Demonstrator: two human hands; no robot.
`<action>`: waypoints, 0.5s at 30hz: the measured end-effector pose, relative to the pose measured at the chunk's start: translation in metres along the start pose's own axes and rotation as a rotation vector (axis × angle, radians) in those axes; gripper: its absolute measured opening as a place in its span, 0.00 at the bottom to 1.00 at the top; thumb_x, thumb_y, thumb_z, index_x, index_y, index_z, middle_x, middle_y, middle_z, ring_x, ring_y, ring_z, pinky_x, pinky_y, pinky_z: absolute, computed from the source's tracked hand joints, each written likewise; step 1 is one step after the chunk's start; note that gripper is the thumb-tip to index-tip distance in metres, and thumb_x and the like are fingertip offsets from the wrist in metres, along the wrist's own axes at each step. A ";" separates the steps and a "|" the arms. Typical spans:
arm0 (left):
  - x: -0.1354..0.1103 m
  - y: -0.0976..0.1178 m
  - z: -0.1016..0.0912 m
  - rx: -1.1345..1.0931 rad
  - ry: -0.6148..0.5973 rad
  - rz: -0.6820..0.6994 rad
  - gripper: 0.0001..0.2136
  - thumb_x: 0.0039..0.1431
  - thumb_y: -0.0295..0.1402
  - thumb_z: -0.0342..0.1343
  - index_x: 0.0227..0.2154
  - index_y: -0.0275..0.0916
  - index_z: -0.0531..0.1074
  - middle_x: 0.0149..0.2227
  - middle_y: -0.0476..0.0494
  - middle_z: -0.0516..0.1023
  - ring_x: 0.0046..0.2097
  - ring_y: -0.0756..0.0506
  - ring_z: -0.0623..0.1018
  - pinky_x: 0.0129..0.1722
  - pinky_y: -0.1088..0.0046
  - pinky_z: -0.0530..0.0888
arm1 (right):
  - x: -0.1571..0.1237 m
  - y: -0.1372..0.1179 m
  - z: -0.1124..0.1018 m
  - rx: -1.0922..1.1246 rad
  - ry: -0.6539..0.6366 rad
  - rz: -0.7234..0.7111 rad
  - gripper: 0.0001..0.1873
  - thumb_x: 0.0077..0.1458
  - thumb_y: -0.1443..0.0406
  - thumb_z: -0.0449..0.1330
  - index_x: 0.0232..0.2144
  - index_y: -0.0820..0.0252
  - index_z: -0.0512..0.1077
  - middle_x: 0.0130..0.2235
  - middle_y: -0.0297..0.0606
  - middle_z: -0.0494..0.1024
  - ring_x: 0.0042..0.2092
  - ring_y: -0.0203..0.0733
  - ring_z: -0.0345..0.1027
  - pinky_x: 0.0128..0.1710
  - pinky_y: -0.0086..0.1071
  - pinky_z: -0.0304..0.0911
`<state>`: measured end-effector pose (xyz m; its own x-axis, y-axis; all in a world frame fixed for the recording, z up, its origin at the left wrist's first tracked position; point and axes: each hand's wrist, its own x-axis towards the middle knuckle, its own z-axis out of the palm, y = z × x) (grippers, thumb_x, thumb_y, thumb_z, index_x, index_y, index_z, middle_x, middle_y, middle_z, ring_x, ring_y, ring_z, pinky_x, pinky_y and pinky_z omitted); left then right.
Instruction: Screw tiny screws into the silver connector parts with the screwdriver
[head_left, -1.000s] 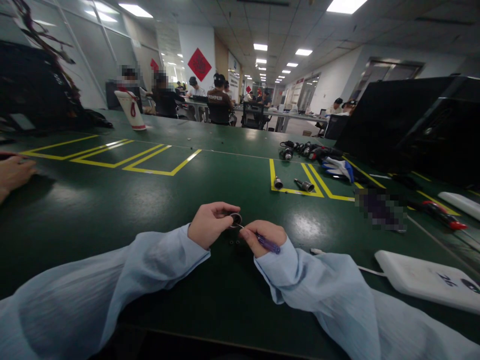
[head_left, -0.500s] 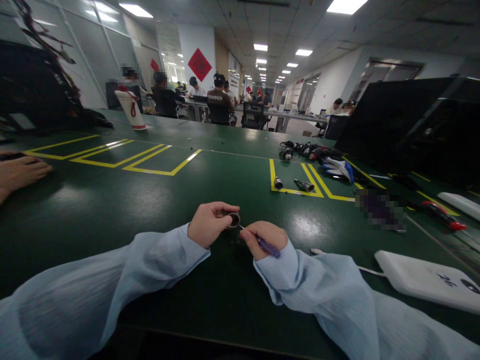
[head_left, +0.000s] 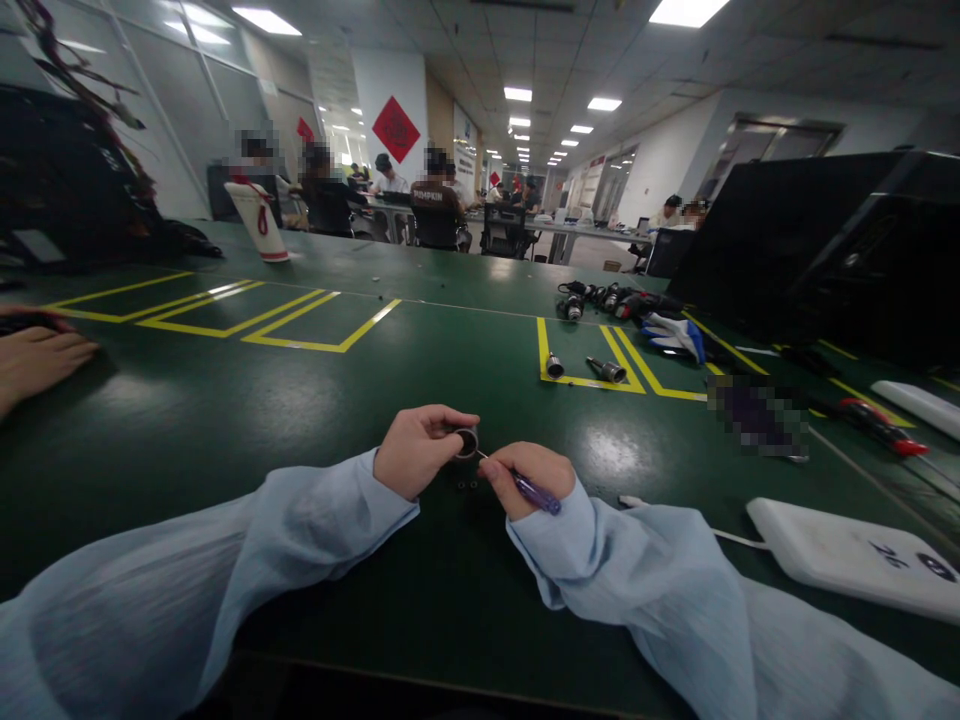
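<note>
My left hand (head_left: 416, 450) is closed around a small round metal cup-shaped part (head_left: 467, 442), its hollow end turned toward me. In my right hand (head_left: 536, 470) is a small screwdriver (head_left: 537, 494) with a purple see-through handle. Its thin shaft points left and reaches the rim of the metal part; whether the tip touches a screw is too small to tell. Below, between the hands, a couple of tiny rings (head_left: 466, 485) lie on the green table (head_left: 337, 410).
Two metal fittings (head_left: 606, 370) lie inside a yellow-taped area at right. Behind them are a heap of dark parts (head_left: 592, 297) and a glove (head_left: 673, 338). A red-black screwdriver (head_left: 881, 425) and white power bank (head_left: 855, 560) lie right. Another person's hand (head_left: 41, 360) rests far left.
My two hands, the metal part and the screwdriver keep nearly the same position. The view has shifted very slightly; the other person's hand at left has moved a little.
</note>
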<state>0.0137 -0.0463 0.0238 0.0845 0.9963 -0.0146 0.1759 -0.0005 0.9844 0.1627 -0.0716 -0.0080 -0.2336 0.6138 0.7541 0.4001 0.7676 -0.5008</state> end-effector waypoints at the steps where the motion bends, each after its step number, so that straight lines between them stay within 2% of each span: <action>1: 0.000 -0.001 0.000 -0.002 0.001 0.003 0.13 0.37 0.22 0.55 0.31 0.29 0.73 0.29 0.41 0.78 0.30 0.48 0.77 0.32 0.74 0.74 | 0.000 0.000 0.000 -0.005 -0.001 -0.003 0.10 0.51 0.65 0.52 0.22 0.62 0.70 0.22 0.37 0.75 0.25 0.34 0.68 0.28 0.28 0.63; 15: 0.000 -0.001 0.000 -0.068 -0.012 -0.017 0.13 0.36 0.24 0.58 0.31 0.30 0.73 0.29 0.42 0.78 0.29 0.48 0.77 0.33 0.71 0.75 | 0.000 0.002 0.001 -0.006 -0.009 -0.028 0.10 0.51 0.66 0.53 0.22 0.61 0.69 0.22 0.37 0.75 0.25 0.33 0.68 0.28 0.27 0.63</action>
<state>0.0137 -0.0459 0.0227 0.0936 0.9950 -0.0335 0.1101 0.0231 0.9937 0.1625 -0.0703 -0.0096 -0.2528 0.5939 0.7638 0.3989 0.7832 -0.4769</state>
